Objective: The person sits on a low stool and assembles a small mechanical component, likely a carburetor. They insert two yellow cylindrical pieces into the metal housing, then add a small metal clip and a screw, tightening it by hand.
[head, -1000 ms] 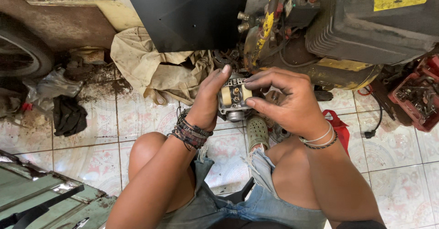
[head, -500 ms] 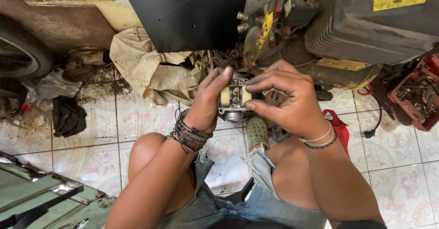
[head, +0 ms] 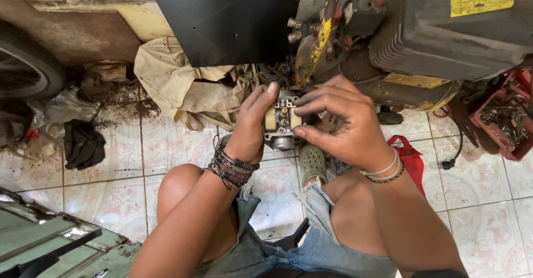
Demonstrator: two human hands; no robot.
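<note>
We hold a small metal carburetor [head: 282, 124] above our knees and the tiled floor [head: 111, 183]. Our left hand [head: 251, 127] grips its left side, fingers curled; our right hand [head: 345, 124] pinches its right side, just before a dirty engine [head: 444, 28].

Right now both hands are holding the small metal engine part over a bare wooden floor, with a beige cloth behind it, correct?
Not quite. In the head view both hands, left hand and right hand, hold the small metal engine part, with the beige cloth behind, but the floor is patterned tile, not wood.
</note>
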